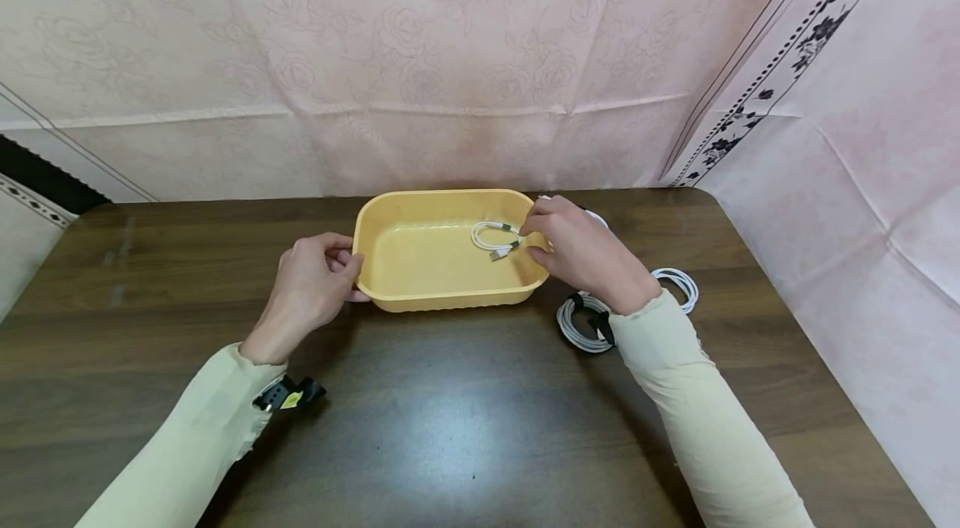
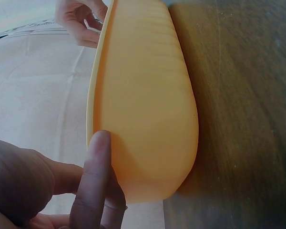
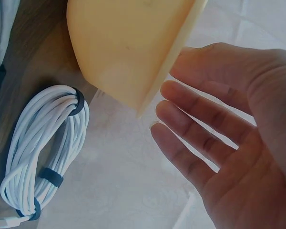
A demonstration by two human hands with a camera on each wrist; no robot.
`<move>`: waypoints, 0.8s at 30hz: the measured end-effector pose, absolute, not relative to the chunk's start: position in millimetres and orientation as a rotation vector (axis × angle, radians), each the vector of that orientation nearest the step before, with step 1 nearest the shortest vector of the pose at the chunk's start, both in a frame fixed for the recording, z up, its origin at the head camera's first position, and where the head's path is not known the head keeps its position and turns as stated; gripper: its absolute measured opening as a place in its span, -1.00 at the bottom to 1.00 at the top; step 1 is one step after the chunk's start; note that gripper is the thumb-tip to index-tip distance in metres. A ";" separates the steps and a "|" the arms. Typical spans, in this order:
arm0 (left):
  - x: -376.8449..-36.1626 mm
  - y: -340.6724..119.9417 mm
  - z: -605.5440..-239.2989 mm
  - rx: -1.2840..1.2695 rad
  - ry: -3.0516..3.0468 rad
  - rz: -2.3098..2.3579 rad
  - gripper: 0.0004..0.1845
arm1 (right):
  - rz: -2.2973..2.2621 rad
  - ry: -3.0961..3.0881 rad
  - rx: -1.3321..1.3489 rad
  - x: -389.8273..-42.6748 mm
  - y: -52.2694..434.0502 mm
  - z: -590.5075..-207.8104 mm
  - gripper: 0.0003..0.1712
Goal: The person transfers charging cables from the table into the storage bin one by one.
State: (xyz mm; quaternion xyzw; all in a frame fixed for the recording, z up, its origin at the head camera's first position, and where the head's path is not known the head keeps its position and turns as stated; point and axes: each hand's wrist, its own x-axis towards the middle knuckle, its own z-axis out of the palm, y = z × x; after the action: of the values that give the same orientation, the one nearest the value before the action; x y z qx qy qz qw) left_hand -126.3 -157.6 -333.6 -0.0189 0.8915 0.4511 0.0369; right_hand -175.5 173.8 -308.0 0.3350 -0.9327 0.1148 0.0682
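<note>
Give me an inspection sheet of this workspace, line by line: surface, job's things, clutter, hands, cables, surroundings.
Surface: brown wood-grain table, light glare in front of the bin.
Job's things: the yellow bin, with a small cable coiled and tied inside, towards its right end.
Clutter: nothing seen.
Hands: left hand grips the bin's left end; right hand is at its right end, beside the small cable; contact with the cable is unclear.
Cables: grey coil with black ties, right of the bin; white coil farther right, partly hidden by the right sleeve.
Surroundings: creased, pale floral covering behind the table.
</note>
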 end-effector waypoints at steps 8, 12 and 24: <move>-126.0 -157.5 -333.0 -0.064 2.722 1.398 -0.63 | 0.329 -2.805 1.007 -170.6 178.7 -306.1 -0.84; -126.2 -157.4 -332.9 -0.067 2.721 1.397 -0.63 | 0.343 -2.810 1.004 -168.5 181.3 -304.3 -0.85; -126.3 -156.9 -332.6 -0.070 2.726 1.397 -0.64 | 0.361 -2.844 0.958 -165.7 194.1 -303.9 -0.80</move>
State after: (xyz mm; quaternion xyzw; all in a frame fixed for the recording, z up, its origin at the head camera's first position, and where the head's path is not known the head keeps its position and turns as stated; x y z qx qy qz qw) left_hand -126.3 -156.9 -332.6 -0.0230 0.8891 0.4555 0.0388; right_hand -165.7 194.1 -303.9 0.3163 -0.9393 0.1191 0.0595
